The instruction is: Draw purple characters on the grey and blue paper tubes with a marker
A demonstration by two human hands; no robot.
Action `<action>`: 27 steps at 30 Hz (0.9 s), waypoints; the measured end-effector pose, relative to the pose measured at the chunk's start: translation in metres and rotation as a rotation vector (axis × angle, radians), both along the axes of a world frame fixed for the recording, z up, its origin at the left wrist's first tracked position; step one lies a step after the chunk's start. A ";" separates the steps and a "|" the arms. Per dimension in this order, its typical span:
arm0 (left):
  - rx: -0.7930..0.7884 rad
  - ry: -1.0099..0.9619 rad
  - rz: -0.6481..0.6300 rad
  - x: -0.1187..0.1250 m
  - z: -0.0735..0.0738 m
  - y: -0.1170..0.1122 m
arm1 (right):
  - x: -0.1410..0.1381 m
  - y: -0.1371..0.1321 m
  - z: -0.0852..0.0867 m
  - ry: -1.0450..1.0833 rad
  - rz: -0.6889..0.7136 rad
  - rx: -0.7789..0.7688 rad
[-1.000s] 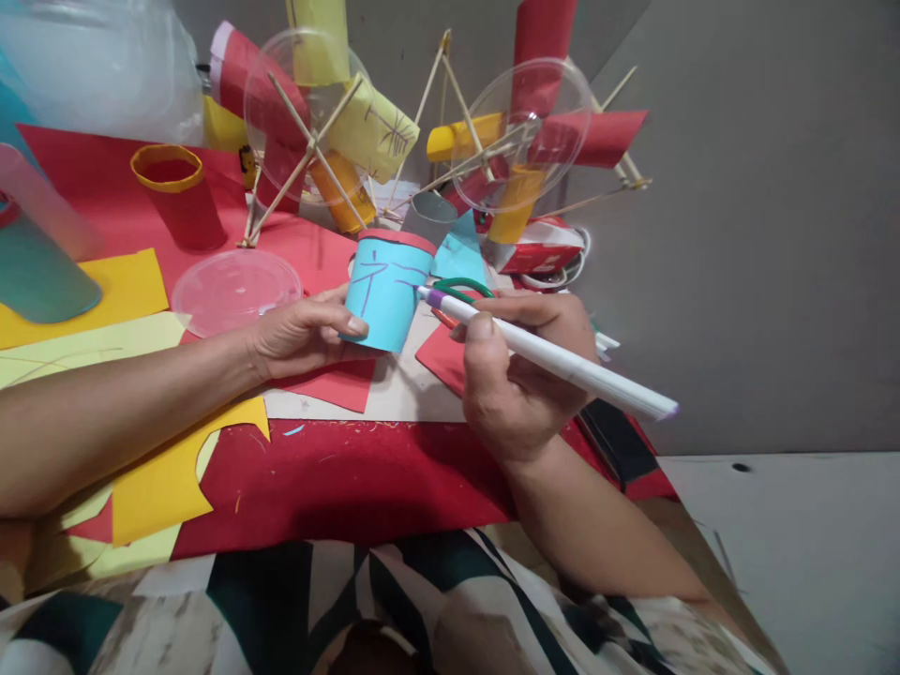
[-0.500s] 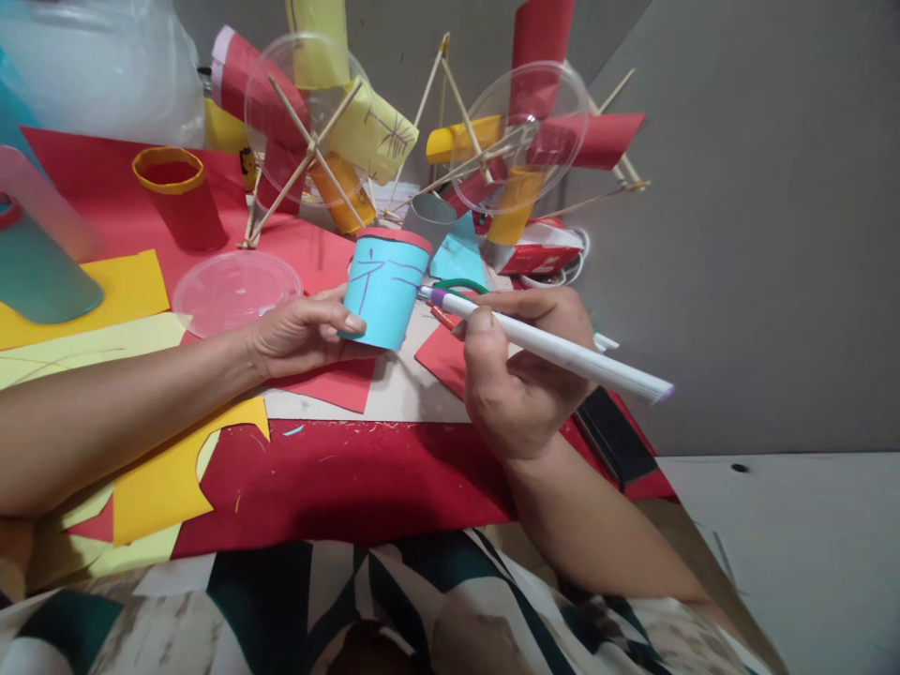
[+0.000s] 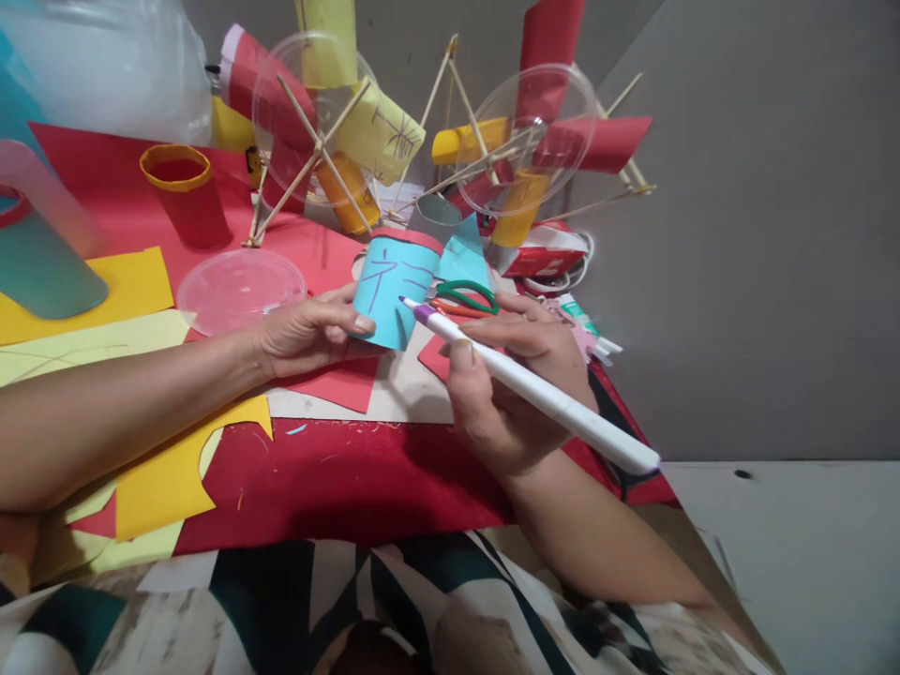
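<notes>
In my left hand is a small blue paper cup with a red rim, held upright with the thumb on its front lower edge. Dark purple character strokes mark its side. My right hand is closed round a white marker with a purple collar. The marker's tip lies at the cup's front, below the strokes; whether it touches the paper I cannot tell. Behind the right fingers lie scissors with green and orange handles, partly covered.
Two wheel models of sticks, clear lids and paper tubes stand at the back. A red cup with yellow rim, a clear lid and cut yellow paper lie leftward. A grey wall rises on the right.
The marker's tip has moved left and down from the cup's right edge to its lower front. My right hand has lowered slightly, uncovering more of the scissors. A short stroke was added near the upper right.
</notes>
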State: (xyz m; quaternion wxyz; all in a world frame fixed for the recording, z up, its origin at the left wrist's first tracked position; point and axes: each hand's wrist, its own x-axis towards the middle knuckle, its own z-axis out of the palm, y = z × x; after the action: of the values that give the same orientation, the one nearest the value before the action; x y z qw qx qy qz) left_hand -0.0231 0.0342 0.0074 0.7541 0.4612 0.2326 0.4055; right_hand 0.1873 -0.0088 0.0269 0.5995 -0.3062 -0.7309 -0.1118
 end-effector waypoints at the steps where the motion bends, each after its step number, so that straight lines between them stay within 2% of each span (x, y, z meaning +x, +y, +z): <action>1: -0.037 -0.002 -0.014 0.000 0.000 0.000 | -0.001 0.001 0.000 -0.014 -0.004 0.000; 3: -0.095 -0.012 -0.032 0.000 -0.001 0.000 | 0.000 0.002 -0.001 -0.029 -0.011 0.032; 6: -0.097 -0.014 -0.031 0.001 -0.001 0.000 | 0.002 0.003 -0.001 -0.043 -0.010 0.072; 12: -0.113 0.010 -0.023 0.003 0.003 -0.003 | 0.002 0.003 -0.002 -0.055 0.015 0.038; 21: -0.116 0.006 -0.006 0.005 0.000 -0.003 | 0.000 0.005 -0.002 -0.064 -0.042 0.071; 27: -0.104 0.016 -0.013 0.004 0.000 -0.003 | 0.000 0.003 -0.001 -0.073 -0.029 0.046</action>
State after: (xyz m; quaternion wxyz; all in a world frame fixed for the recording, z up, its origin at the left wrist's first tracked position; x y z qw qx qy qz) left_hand -0.0191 0.0317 0.0079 0.7778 0.4263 0.2565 0.3842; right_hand 0.1875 -0.0061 0.0255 0.5775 -0.2988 -0.7451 -0.1485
